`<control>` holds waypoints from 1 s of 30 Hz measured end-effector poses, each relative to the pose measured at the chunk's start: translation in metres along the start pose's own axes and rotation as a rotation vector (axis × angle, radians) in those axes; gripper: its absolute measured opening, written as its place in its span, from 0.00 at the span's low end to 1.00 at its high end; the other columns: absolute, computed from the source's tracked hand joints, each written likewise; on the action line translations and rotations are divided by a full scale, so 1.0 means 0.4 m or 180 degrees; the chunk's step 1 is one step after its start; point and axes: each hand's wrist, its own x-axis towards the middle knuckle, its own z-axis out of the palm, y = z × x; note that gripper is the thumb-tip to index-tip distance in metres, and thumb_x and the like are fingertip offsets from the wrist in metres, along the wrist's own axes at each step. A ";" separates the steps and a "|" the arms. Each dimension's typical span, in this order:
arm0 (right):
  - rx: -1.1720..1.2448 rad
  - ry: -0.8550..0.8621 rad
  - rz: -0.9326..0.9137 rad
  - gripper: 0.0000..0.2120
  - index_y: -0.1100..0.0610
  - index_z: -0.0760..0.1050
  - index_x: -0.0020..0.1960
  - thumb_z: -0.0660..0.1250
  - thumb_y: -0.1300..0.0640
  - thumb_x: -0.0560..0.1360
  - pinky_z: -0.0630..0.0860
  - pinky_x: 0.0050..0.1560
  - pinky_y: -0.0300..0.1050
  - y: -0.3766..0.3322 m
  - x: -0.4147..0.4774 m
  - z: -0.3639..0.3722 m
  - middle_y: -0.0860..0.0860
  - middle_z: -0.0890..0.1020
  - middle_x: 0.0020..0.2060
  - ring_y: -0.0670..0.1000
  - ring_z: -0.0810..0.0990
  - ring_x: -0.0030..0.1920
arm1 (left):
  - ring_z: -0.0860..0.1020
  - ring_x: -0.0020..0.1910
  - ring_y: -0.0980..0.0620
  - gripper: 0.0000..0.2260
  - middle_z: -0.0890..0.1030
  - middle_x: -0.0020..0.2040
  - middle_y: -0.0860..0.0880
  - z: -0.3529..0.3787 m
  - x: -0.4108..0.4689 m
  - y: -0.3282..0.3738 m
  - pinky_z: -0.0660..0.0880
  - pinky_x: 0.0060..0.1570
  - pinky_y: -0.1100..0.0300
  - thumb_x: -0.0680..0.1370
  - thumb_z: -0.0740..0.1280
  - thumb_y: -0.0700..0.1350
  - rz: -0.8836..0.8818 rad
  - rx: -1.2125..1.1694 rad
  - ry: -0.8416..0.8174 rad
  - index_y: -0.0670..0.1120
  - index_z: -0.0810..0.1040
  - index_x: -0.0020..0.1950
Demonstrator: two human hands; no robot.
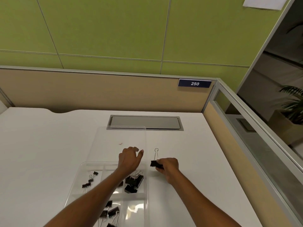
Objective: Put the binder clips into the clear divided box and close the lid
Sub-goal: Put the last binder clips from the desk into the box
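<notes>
Gripping a black binder clip (154, 163) by its body, the right hand (168, 166) sits just above the white bench (41, 145), a little to the right of the clear box (82, 166). The clip's wire handle points away from the person, and the clip is outside the box, near its far right corner.

The left hand (129, 158) reaches over the far edge of the box, where the open lid (105, 141) begins. Its fingers bend downward and the thumb stands apart to the right. The fingertips are hidden, so I cannot tell whether it is grasping the lid or only resting there.

The lid lies open beyond the box, stretching toward a grey hatch (145, 122) set into the bench.

Inside the box, several small clips (90, 179) lie in the far left compartment. A heap of larger clips (134, 181) fills a compartment on the right, partly under the left forearm. More clips (110, 211) lie in a nearer compartment at the bottom edge of the view.

Behind the bench stands a beige partition (98, 92) with a dark plate reading 250 (194, 83). A green wall (106, 30) rises above it, and a potted plant (293, 104) stands at the far right.
</notes>
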 end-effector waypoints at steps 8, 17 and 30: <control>-0.0818 0.0199 -0.0179 0.12 0.62 0.81 0.46 0.76 0.58 0.65 0.73 0.44 0.43 0.059 -0.097 0.080 0.55 0.83 0.46 0.55 0.78 0.48 | 0.76 0.56 0.45 0.21 0.81 0.56 0.47 -0.052 -0.071 -0.110 0.71 0.52 0.50 0.78 0.55 0.60 -0.0053 0.0141 0.0089 0.48 0.78 0.58; -0.1908 0.0746 0.0048 0.17 0.56 0.66 0.34 0.73 0.52 0.68 0.75 0.53 0.48 0.121 -0.147 0.139 0.53 0.65 0.35 0.56 0.66 0.53 | 0.76 0.56 0.45 0.21 0.81 0.56 0.46 -0.092 -0.123 -0.183 0.70 0.53 0.49 0.78 0.55 0.60 0.0002 0.0220 0.0071 0.47 0.78 0.58; -0.2962 0.0757 -0.1013 0.13 0.48 0.80 0.56 0.68 0.50 0.73 0.64 0.63 0.50 0.223 -0.162 0.148 0.49 0.74 0.60 0.57 0.59 0.68 | 0.76 0.56 0.45 0.23 0.81 0.56 0.46 -0.130 -0.165 -0.224 0.69 0.53 0.50 0.77 0.53 0.61 0.0361 0.0293 0.0070 0.47 0.78 0.59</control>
